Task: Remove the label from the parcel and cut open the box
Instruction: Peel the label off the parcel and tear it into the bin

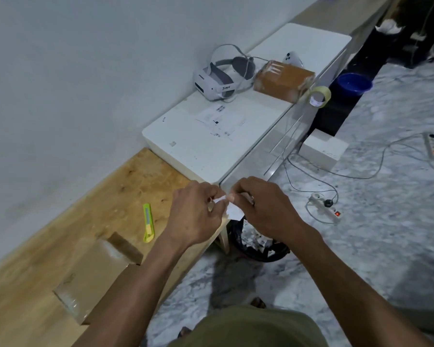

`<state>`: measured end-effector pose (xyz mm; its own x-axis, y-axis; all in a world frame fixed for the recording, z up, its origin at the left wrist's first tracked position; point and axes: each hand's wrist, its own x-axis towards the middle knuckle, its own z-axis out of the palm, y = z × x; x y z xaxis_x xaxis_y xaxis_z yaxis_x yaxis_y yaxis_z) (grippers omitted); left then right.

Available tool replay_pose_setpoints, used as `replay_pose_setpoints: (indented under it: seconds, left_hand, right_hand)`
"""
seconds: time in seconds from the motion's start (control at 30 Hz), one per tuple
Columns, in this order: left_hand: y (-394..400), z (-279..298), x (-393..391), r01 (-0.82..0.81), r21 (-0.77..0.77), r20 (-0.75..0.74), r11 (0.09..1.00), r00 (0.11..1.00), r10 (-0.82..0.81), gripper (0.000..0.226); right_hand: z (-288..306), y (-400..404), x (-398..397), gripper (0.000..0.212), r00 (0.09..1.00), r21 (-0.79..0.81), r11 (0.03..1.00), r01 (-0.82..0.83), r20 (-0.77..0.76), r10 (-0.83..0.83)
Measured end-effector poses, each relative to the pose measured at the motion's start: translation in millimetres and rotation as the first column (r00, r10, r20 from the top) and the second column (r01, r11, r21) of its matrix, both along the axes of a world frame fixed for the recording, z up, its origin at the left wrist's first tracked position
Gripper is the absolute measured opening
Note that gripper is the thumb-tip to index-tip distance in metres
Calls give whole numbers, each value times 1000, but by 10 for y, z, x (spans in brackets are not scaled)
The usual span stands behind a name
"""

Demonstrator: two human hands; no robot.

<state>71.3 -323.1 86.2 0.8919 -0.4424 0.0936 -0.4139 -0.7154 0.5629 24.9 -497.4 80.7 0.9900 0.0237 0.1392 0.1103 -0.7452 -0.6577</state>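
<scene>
Left hand: the left hand (pixel 194 214) is pinching one end of a small white paper label (pixel 232 209) between thumb and fingertips, out past the edge of the wooden table.
Right hand: the right hand (pixel 259 205) is gripping the other end of the same label, its fingers curled around the paper; the two hands are almost touching.
Label: the white scrap is hanging in the air between the hands, above a black waste bin (pixel 257 242) that is sitting on the floor and holding crumpled paper scraps.
Parcel: a brown cardboard box wrapped in clear shiny tape (pixel 95 274) is lying flat on the light wooden table (pixel 48 234), near the left forearm; neither hand is touching it.
Cutter: a yellow-green plastic utility knife (pixel 147 222) is lying on the table between the box and the hands, untouched.
White cabinet: a white low cabinet (pixel 198 149) is standing just beyond the table, against the wall.
On the cabinet: a white and grey VR headset (pixel 219 78) is resting beside a second brown taped parcel (pixel 283 81), with a printed white sheet (pixel 221 121) lying flat in front of them and a roll of clear packing tape (pixel 320 96) sitting at the cabinet's edge.
Floor: a white power strip with a lit red switch (pixel 326 207) is lying on the marbled grey floor (pixel 386 221), well apart from the bin.
</scene>
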Motion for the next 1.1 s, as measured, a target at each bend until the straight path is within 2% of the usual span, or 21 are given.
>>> replay_pose_setpoints:
  seconds: [0.1, 0.2, 0.33, 0.4, 0.5, 0.57, 0.7, 0.8, 0.9, 0.97, 1.1]
  left_hand:
    - [-165, 17, -1, -44, -76, -44, 996, 998, 40, 19]
    - [-308, 7, 17, -161, -259, -199, 952, 974, 110, 7]
    - [-514, -23, -17, -381, -461, -501, 801, 857, 120, 6]
    - [-597, -89, -20, -471, -466, -573, 749, 805, 150, 6]
    - [-451, -252, 142, -714, -431, -675, 551, 661, 329, 11]
    - [-227, -308, 260, -781, -413, -696, 468, 602, 391, 19]
    - [-117, -373, 250, -755, -408, -676, 514, 628, 386, 25]
    - [-208, -518, 171, -770, -371, -699, 519, 600, 389, 14]
    - [-224, -666, 85, -796, -343, -724, 499, 563, 399, 14]
    - [-221, -722, 77, -792, -339, -722, 507, 565, 399, 13]
    - [-221, -862, 189, -684, -330, -652, 650, 663, 367, 12]
  right_hand:
    - [-39, -159, 24, 15, 991, 54, 998, 19, 131, -26]
    - [-62, -265, 34, 8, 975, 238, 969, 65, 193, -113]
    - [-195, -264, 9, 8, 945, 324, 935, 146, 233, -229]
    - [-263, -276, -13, 9, 924, 325, 925, 194, 257, -284]
    - [-262, -403, -98, 8, 890, 383, 895, 229, 290, -352]
    - [-235, -503, -170, 6, 902, 429, 867, 251, 222, -371]
    - [-424, -611, -190, 4, 903, 502, 756, 421, -159, -398]
    - [-622, -590, -209, 6, 852, 540, 660, 523, -322, -413]
    - [-741, -552, -234, 17, 814, 535, 614, 580, -395, -425]
    - [-796, -512, -234, 22, 804, 511, 621, 594, -405, -435]
    - [-884, -486, -186, 29, 765, 361, 676, 642, -345, -543]
